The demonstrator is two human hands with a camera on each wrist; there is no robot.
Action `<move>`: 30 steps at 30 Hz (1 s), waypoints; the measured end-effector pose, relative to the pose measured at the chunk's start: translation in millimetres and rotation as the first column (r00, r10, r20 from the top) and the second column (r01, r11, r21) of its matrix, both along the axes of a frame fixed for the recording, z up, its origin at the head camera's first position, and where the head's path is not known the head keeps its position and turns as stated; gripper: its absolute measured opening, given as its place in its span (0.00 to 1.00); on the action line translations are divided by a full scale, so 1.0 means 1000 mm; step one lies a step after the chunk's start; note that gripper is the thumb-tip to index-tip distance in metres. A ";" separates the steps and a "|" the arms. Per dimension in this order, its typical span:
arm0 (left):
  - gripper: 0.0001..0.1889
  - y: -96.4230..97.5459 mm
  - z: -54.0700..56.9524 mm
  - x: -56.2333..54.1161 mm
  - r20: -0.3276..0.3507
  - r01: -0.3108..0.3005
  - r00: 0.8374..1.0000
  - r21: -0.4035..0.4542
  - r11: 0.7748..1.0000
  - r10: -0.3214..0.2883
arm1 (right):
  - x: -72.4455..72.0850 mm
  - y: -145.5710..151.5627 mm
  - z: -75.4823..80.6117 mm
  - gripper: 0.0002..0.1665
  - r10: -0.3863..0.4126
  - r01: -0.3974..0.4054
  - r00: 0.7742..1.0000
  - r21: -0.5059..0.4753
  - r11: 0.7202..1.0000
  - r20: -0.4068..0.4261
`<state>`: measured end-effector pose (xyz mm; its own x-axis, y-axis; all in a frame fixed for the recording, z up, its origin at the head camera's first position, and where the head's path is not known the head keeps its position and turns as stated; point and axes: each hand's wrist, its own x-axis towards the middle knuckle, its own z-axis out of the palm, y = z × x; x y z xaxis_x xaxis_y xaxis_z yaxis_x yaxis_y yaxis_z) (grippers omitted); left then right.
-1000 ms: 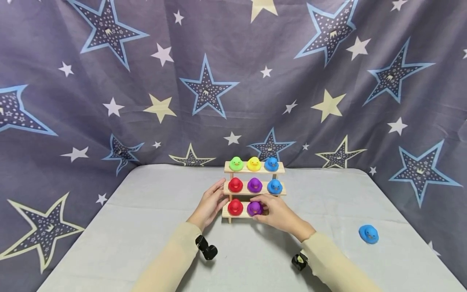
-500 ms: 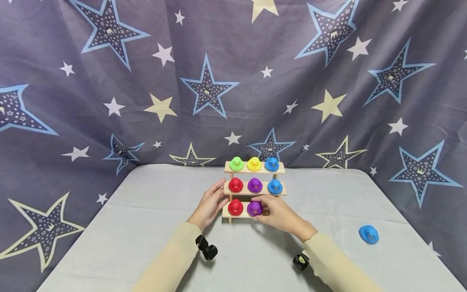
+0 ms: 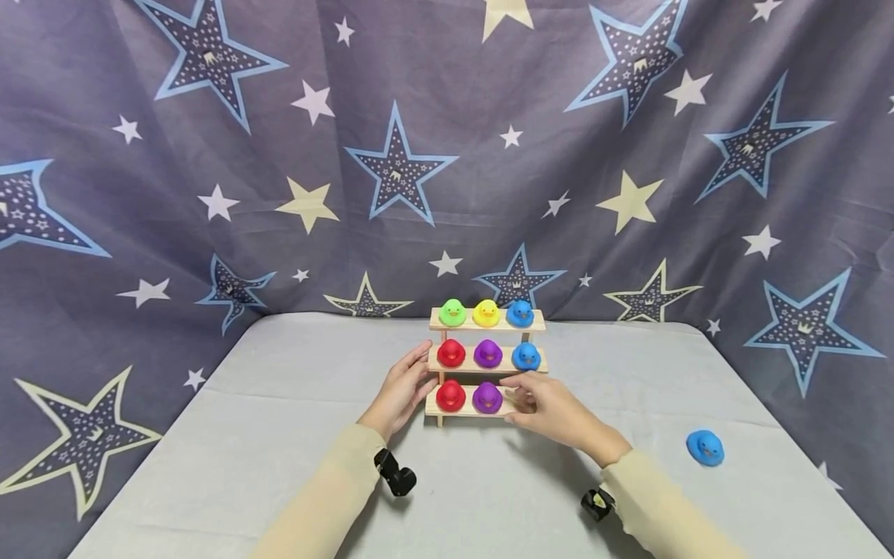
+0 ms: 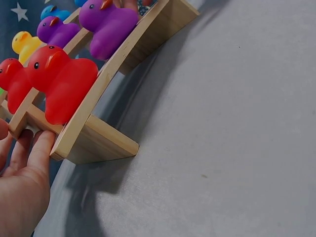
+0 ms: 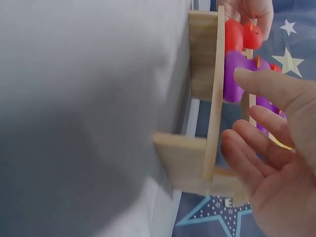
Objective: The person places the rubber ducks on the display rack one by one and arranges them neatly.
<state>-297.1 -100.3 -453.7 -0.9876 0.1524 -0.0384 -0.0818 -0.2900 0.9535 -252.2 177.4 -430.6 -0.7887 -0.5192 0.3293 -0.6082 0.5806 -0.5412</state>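
Note:
A three-tier wooden display shelf [image 3: 489, 368] holds rubber ducks on every tier. On the bottom tier sit a red duck [image 3: 450, 396] and a purple duck [image 3: 487, 397], both upright. My right hand [image 3: 555, 411] is just right of that purple duck, fingers spread and loosely bent, with nothing held; the right wrist view shows its thumb overlapping the duck. My left hand [image 3: 400, 396] rests against the shelf's left end, its extended fingertips right at the boards. In the left wrist view, the bottom red duck [image 4: 64, 84] sits close above those fingers.
The middle tier bears red, purple and blue ducks [image 3: 526, 357]; the top one has green [image 3: 452, 313], yellow [image 3: 486, 314] and blue. Another blue duck [image 3: 705, 448] lies on the grey tabletop at right. A star-patterned curtain [image 3: 447, 155] hangs behind.
My right hand has let go of the bottom-tier purple duck and drawn back slightly to the right. The duck stays in place; my left hand has not moved.

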 end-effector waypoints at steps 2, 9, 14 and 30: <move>0.29 0.000 -0.001 -0.001 -0.002 0.004 1.000 0.002 1.000 -0.004 | 0.001 0.006 0.001 0.28 -0.006 0.006 1.000 -0.002 1.000 -0.006; 0.29 0.000 -0.001 -0.001 -0.008 0.005 1.000 0.006 1.000 -0.005 | 0.006 0.029 0.004 0.25 -0.030 0.029 0.999 -0.005 1.000 -0.026; 0.29 0.000 -0.001 -0.001 -0.011 0.005 1.000 0.005 1.000 -0.005 | 0.009 0.050 0.006 0.25 -0.063 0.065 0.996 0.021 0.998 -0.055; 0.29 0.000 0.000 0.001 0.000 -0.002 1.000 -0.001 1.000 0.002 | 0.025 0.129 0.008 0.24 -0.196 0.205 0.972 0.061 0.977 -0.126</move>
<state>-296.1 -100.3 -453.3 -0.9879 0.1501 -0.0381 -0.0807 -0.2893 0.9538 -226.9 306.1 -422.6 -0.8367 -0.3804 0.3941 -0.5327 0.7325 -0.4240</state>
